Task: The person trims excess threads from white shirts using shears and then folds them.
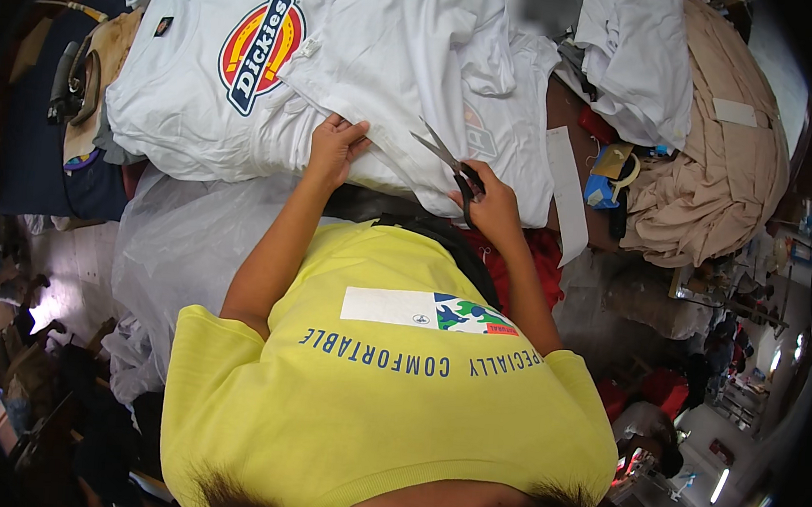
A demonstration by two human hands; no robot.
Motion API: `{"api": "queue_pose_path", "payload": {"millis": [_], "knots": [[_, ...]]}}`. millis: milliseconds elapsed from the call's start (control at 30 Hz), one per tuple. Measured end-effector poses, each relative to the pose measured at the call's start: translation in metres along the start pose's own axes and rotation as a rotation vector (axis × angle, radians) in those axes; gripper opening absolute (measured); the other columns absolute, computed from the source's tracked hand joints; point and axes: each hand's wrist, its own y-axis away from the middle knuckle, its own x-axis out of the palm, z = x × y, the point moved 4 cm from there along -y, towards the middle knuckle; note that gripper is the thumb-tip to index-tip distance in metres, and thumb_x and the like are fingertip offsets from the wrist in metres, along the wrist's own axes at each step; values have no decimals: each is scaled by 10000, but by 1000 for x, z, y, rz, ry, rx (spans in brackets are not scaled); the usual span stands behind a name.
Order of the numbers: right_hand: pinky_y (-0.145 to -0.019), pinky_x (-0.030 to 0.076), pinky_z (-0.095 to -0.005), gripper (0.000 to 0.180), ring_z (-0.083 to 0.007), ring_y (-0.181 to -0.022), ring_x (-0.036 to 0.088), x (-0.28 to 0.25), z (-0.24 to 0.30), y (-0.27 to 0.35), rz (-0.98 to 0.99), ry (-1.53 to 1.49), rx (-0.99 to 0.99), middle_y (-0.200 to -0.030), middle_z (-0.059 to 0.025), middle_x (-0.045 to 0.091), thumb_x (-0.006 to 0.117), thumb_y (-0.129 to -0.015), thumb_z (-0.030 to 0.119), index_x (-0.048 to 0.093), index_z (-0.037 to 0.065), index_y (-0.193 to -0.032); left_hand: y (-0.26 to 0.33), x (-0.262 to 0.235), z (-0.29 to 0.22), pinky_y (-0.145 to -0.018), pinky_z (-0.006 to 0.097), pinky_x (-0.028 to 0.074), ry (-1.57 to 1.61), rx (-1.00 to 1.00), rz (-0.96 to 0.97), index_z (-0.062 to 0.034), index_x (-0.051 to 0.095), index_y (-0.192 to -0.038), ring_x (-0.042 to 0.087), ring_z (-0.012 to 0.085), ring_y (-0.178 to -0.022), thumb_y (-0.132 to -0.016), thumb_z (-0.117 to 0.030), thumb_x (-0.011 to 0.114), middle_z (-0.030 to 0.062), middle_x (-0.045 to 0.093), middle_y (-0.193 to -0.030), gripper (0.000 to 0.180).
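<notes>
A white T-shirt (pixel 386 73) lies spread over a pile of white garments in front of me. My left hand (pixel 338 147) pinches the near edge of this shirt between thumb and fingers. My right hand (pixel 487 203) is closed round the black handles of a pair of scissors (pixel 447 155). The scissor blades are slightly parted and point up and to the left, over the white cloth. To the left of the held shirt, another white T-shirt (pixel 178 77) with a red, yellow and dark blue chest print lies flat on the pile.
An iron (pixel 83 90) stands at the far left. On the right are a heap of beige cloth (pixel 704 171), a roll of tape (pixel 626 172), a blue packet (pixel 600 192) and a long white paper strip (pixel 566 194). Clear plastic sheeting (pixel 195 239) hangs below the pile's left part.
</notes>
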Motion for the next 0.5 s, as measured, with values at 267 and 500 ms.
{"api": "queue_pose_path", "payload": {"millis": [267, 500], "knots": [[-620, 455, -374, 453, -286, -713, 607, 29, 35, -40, 69, 176, -79, -771, -99, 623, 732, -690, 289, 562, 125, -1076, 10, 8, -15, -711, 239, 526, 32, 41, 72, 2, 523, -1049, 614, 117, -792, -807, 22, 566, 56, 618, -924, 247], [-608, 451, -378, 471, -278, -711, 601, 36, 48, -53, 70, 180, -151, -772, -87, 610, 731, -686, 315, 558, 134, -1084, 10, 4, -20, -725, 240, 530, 33, 31, 82, 26, 534, -1013, 619, 131, -792, -800, 45, 548, 72, 619, -922, 214]]}}
